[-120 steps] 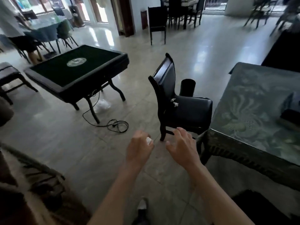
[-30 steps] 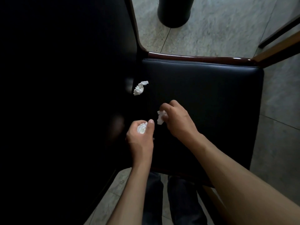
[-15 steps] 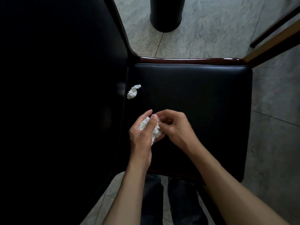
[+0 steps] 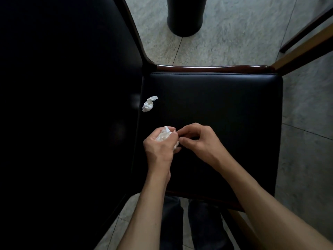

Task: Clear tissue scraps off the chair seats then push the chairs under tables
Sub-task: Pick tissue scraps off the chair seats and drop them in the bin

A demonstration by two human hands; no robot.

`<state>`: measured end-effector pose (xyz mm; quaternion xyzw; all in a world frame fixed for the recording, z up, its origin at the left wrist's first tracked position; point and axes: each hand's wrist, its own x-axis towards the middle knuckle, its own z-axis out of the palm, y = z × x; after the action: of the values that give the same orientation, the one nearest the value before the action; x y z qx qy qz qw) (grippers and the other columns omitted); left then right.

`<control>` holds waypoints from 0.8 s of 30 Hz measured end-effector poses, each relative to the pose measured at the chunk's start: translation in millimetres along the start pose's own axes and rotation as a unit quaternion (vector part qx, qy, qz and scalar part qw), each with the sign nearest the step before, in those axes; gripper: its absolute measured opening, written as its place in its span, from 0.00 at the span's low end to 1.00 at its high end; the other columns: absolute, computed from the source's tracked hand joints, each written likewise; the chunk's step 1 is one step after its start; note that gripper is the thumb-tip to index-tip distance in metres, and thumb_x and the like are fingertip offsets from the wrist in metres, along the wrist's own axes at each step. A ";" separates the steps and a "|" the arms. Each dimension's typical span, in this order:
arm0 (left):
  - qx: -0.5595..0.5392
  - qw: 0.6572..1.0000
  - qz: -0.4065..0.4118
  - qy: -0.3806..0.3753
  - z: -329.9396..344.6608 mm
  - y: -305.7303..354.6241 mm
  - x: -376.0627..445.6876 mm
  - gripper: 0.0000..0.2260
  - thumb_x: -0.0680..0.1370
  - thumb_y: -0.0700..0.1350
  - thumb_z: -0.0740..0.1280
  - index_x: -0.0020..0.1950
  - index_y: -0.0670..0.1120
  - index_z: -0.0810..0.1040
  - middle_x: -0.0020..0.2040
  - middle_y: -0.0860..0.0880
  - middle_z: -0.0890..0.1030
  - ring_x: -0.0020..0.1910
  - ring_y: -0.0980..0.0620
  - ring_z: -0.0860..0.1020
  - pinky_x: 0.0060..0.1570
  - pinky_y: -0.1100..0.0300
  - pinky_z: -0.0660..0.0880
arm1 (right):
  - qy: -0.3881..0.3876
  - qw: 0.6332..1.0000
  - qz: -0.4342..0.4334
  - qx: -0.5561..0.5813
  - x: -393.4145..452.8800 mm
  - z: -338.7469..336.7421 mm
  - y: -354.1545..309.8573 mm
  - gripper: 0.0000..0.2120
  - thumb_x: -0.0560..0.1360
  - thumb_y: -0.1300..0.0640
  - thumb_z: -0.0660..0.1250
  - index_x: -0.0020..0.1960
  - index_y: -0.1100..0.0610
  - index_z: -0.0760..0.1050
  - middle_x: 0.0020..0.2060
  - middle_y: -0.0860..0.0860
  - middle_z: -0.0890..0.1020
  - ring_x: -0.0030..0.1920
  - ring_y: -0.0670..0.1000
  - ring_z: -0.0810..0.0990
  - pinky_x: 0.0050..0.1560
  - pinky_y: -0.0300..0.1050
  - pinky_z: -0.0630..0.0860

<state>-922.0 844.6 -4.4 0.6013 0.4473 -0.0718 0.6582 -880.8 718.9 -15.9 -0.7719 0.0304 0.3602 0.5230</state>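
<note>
Both my bare forearms reach forward from the lower frame, wrists angled inward. My left hand [image 4: 158, 145] is curled into a loose fist around a tissue wad [image 4: 164, 136], thumb pressed on top. My right hand [image 4: 200, 141] sits just beside it, fingers bent, fingertips [image 4: 180, 140] meeting the left hand's.
</note>
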 end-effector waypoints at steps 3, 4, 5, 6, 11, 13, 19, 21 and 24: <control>0.059 0.997 0.038 0.043 -2.7 -2.3 5.4 0.05 0.73 0.37 0.70 0.44 0.46 0.83 0.37 0.48 0.82 0.35 0.52 0.81 0.32 0.59 0.79 | 0.101 0.994 -0.011 -0.040 12.2 -6.4 -3.8 0.15 0.75 0.55 0.72 0.61 0.49 0.79 0.56 0.46 0.80 0.53 0.44 0.79 0.54 0.44 0.79; 0.081 0.994 0.049 0.051 -3.8 -4.4 7.0 0.05 0.72 0.38 0.70 0.43 0.48 0.83 0.36 0.48 0.82 0.34 0.51 0.81 0.32 0.55 0.81 | 0.131 0.989 -0.022 -0.066 18.2 -7.6 -5.2 0.18 0.75 0.54 0.72 0.64 0.50 0.77 0.58 0.47 0.78 0.54 0.45 0.78 0.56 0.45 0.78; 0.101 0.992 0.057 0.059 -5.1 -7.3 9.2 0.05 0.72 0.40 0.70 0.42 0.49 0.82 0.36 0.49 0.82 0.33 0.50 0.81 0.33 0.52 0.82 | 0.148 0.984 -0.034 -0.094 24.3 -7.8 -7.5 0.21 0.75 0.53 0.72 0.67 0.50 0.74 0.61 0.48 0.77 0.57 0.47 0.77 0.57 0.45 0.78; 0.121 0.988 0.062 0.070 -7.2 -10.2 11.5 0.04 0.70 0.43 0.70 0.43 0.50 0.82 0.36 0.49 0.82 0.34 0.48 0.82 0.35 0.49 0.82 | 0.154 0.980 -0.048 -0.120 31.4 -6.9 -10.2 0.23 0.75 0.52 0.72 0.69 0.50 0.72 0.63 0.49 0.75 0.60 0.48 0.76 0.59 0.47 0.76; 0.183 0.971 0.099 0.120 -14.9 -20.4 21.5 0.11 0.67 0.50 0.67 0.46 0.50 0.83 0.39 0.48 0.83 0.37 0.46 0.82 0.39 0.47 0.81 | 0.131 0.961 -0.103 -0.220 73.0 14.7 -29.7 0.31 0.74 0.48 0.72 0.73 0.53 0.67 0.66 0.53 0.71 0.65 0.55 0.72 0.65 0.52 0.72; 0.188 0.968 0.102 0.132 -18.3 -23.0 25.9 0.10 0.67 0.49 0.67 0.45 0.49 0.83 0.38 0.48 0.83 0.37 0.47 0.82 0.40 0.48 0.80 | 0.127 0.952 -0.121 -0.253 88.0 29.9 -36.9 0.32 0.73 0.46 0.72 0.72 0.55 0.67 0.63 0.55 0.72 0.62 0.58 0.74 0.62 0.54 0.74; 0.172 0.977 0.056 0.111 -22.7 -31.5 30.5 0.07 0.68 0.48 0.67 0.43 0.51 0.81 0.38 0.47 0.83 0.37 0.46 0.82 0.38 0.45 0.80 | 0.089 0.906 -0.158 -0.383 114.7 68.9 -51.9 0.30 0.72 0.42 0.72 0.65 0.59 0.68 0.57 0.57 0.71 0.52 0.60 0.75 0.40 0.53 0.74; 0.168 0.979 0.047 0.109 -22.7 -34.0 30.6 0.06 0.68 0.48 0.67 0.43 0.51 0.81 0.37 0.46 0.82 0.37 0.44 0.82 0.37 0.44 0.80 | 0.086 0.897 -0.164 -0.402 119.7 73.7 -54.4 0.25 0.72 0.45 0.72 0.59 0.60 0.69 0.54 0.57 0.70 0.49 0.59 0.74 0.35 0.51 0.70; 0.160 0.981 0.031 0.107 -22.6 -34.8 31.0 0.07 0.68 0.48 0.67 0.44 0.52 0.81 0.38 0.47 0.83 0.38 0.45 0.82 0.38 0.43 0.80 | 0.075 0.890 -0.164 -0.418 124.5 74.1 -53.8 0.19 0.74 0.52 0.71 0.58 0.59 0.69 0.54 0.58 0.70 0.49 0.58 0.74 0.37 0.53 0.76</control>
<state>-937.1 868.4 -47.8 0.7167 0.4793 -0.0577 0.5034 -805.0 845.6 -61.2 -0.9380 -0.2106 0.1896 0.1998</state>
